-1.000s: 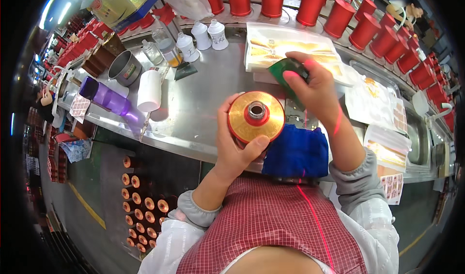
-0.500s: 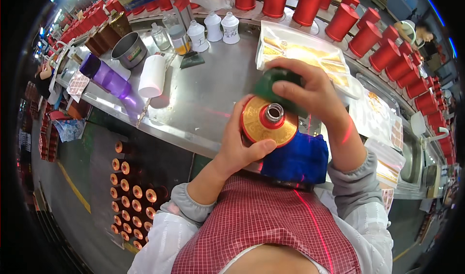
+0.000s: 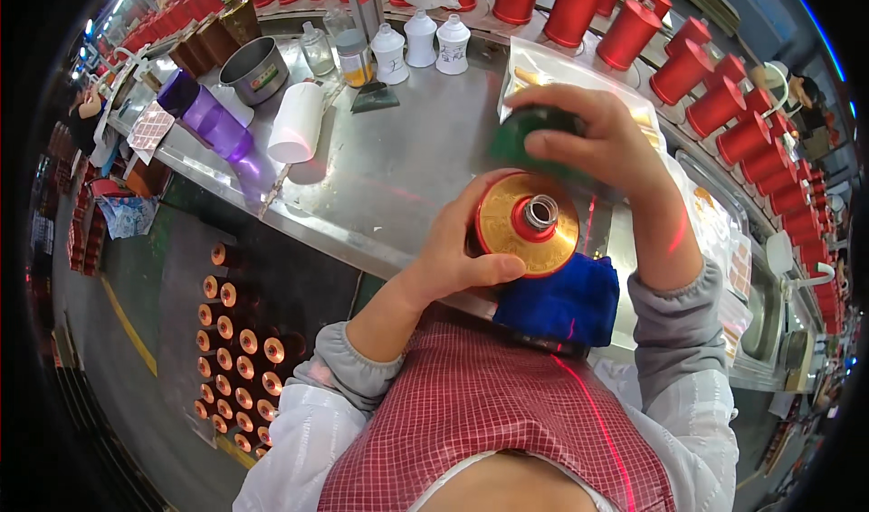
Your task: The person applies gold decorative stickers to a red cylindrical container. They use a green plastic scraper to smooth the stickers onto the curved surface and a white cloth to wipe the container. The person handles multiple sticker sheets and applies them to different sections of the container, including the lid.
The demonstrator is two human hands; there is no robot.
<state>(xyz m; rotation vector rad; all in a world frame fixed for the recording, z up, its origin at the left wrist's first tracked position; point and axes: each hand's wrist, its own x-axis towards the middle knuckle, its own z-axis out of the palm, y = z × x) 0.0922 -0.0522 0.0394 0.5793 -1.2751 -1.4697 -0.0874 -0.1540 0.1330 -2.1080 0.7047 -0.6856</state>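
My left hand (image 3: 462,240) is closed around the side of a red bottle (image 3: 510,233) with a gold, patterned shoulder and an uncapped clear neck facing me. Its thumb lies along the near edge of the gold shoulder. Just beyond the bottle, my right hand (image 3: 593,136) grips a dark green flat piece (image 3: 534,139), pinched under the thumb; motion blurs it and hides its exact kind. Whether the green piece touches the bottle's far side, I cannot tell. A folded blue cloth (image 3: 561,306) lies right below the bottle at the table's near edge.
On the steel table (image 3: 398,150) stand a purple bottle (image 3: 213,123), a white roll (image 3: 297,123), a metal pot (image 3: 253,70) and white vase-shaped bottles (image 3: 453,46). A white tray (image 3: 534,59) with gold sheets lies beyond my right hand. Red bottles (image 3: 629,37) line the back; several more (image 3: 244,367) stand below left.
The bottle and both hands sit slightly farther right in the picture, and the view has shifted a little. My right hand still moves the green piece by the bottle's far side.
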